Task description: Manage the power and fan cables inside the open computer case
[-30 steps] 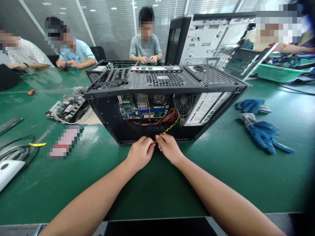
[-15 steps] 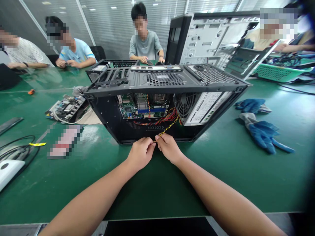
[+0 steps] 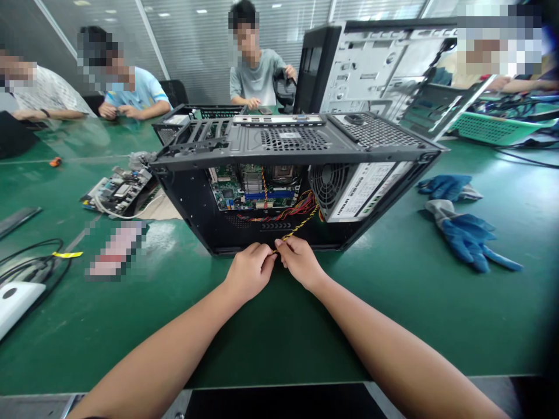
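Observation:
A black computer case (image 3: 283,150) stands on the table with its open side facing me. Inside it sit a green motherboard (image 3: 227,196) and, at the upper right, a power supply (image 3: 367,192) with a fan grille. A twisted yellow-and-black cable (image 3: 300,227) runs out from beneath the power supply to my hands. My left hand (image 3: 250,272) pinches its end at the case's lower front edge. Close beside it, my right hand (image 3: 301,263) is closed on the same cable. The fingers cover the cable's tip. Red and orange wires (image 3: 283,215) lie bundled inside.
Blue-and-grey gloves (image 3: 467,233) lie right of the case. To its left are a loose circuit board (image 3: 116,192), a blurred phone-like item (image 3: 117,249) and black cables (image 3: 32,265). Behind stand another case (image 3: 362,70) and a green basket (image 3: 493,129). Several people sit around the table.
My hands keep their grip on the cable with hardly any movement. Across the table, a person in grey has raised one hand with a dark object beside it.

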The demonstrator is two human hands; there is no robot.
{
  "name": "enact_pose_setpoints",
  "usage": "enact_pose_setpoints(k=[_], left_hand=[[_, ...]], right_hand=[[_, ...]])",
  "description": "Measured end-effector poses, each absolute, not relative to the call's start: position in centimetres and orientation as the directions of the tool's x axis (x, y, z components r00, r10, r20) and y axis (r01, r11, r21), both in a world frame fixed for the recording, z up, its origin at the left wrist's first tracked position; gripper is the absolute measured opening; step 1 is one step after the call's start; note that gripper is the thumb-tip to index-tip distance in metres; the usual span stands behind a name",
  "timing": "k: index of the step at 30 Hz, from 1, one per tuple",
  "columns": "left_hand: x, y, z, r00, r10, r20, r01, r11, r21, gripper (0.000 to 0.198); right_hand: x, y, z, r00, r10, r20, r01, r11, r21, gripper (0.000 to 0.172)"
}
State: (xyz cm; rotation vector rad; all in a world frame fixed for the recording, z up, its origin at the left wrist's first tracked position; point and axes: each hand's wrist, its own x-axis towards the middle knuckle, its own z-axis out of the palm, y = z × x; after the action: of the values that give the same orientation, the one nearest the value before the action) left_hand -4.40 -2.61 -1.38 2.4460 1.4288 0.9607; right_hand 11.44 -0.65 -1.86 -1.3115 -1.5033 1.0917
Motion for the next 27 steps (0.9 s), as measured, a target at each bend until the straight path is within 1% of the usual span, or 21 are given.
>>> enact_pose_setpoints(k=[6,11,15,21,23,25,27], left_hand=[[-4.41,-2.71,-1.29,0.356,0.825,0.440,0.730,-0.539,0.419,0.011],[-4.37,-2.75,-1.24,0.376,0.832,0.408,0.753,-0.531,0.389,0.014],[-4.28,-2.75,-1.08,0.365,0.850,0.380,0.745,-0.511,0.428,0.012],[-4.14,-2.61,-0.85,0.325,0.877,0.353,0.688,-0.476,0.549,0.015],[-4.13,-2.58,-0.84,0.316,0.882,0.350,0.674,-0.469,0.571,0.016],[-4.15,-2.60,-0.86,0.314,0.880,0.357,0.679,-0.471,0.563,0.016],[-4.17,-2.68,-0.90,0.325,0.871,0.369,0.706,-0.483,0.519,0.014]], right_hand=[[11.44,-0.63,-1.82,-0.108,0.993,0.051,0.276,0.079,-0.958,0.039],[11.44,-0.61,-1.73,-0.105,0.993,0.046,0.268,0.072,-0.961,0.041],[11.42,-0.66,-1.61,-0.118,0.992,0.044,0.240,0.071,-0.968,0.039],[11.42,-0.59,-1.72,-0.147,0.986,0.077,0.260,0.114,-0.959,0.037],[11.42,-0.56,-1.75,-0.149,0.986,0.081,0.264,0.118,-0.957,0.036],[11.42,-0.54,-1.80,-0.141,0.987,0.077,0.264,0.113,-0.958,0.035],[11.40,-0.53,-1.88,-0.124,0.990,0.071,0.268,0.103,-0.958,0.035]])
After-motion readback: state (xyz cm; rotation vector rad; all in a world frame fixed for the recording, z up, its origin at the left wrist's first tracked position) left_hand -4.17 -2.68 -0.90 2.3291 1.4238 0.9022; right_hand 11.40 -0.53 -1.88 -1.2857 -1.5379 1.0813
